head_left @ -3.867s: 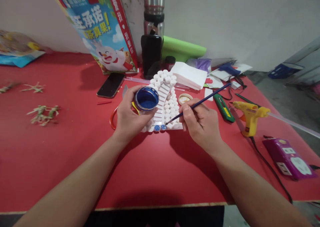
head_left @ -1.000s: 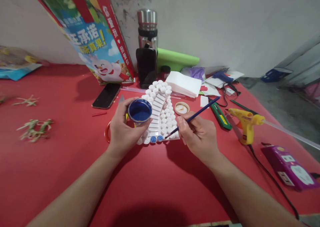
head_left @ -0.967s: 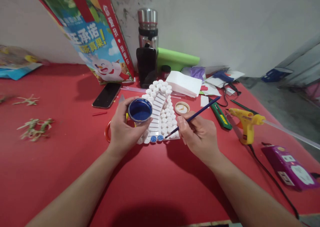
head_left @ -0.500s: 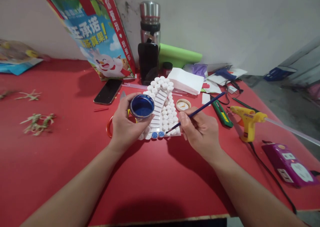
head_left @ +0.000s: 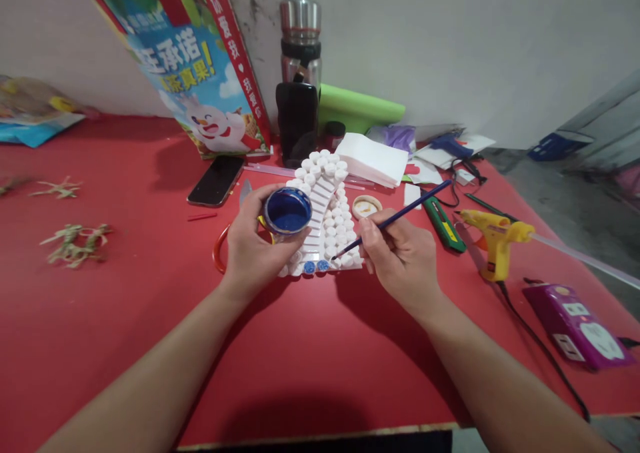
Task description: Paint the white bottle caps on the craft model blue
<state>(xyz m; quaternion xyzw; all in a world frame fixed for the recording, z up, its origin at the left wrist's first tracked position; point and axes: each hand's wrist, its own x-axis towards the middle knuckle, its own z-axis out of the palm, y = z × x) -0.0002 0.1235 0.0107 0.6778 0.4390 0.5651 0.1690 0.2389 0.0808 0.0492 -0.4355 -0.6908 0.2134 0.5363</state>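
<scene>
My left hand [head_left: 255,243] is wrapped round a small jar of blue paint [head_left: 287,212], its open top tilted toward me. In my right hand [head_left: 397,260] is a thin dark blue paintbrush [head_left: 400,214], pinched like a pen. The brush tip is close to the front edge of a white craft model [head_left: 338,230] covered in small round white pieces, with a striped stair-like strip up its middle. Two of the round pieces [head_left: 316,267] at the front are blue. Part of the model is hidden behind the jar and my left hand.
Orange-handled scissors [head_left: 219,250] lie partly under my left hand. A round lid [head_left: 367,206], a green utility knife [head_left: 444,225], a yellow glue gun [head_left: 496,236] and a purple power strip [head_left: 577,326] are on the right. A phone [head_left: 216,181] and bottle [head_left: 299,106] stand behind.
The brush tip has risen slightly from the model's front edge. My left hand and the jar have shifted a little to the right.
</scene>
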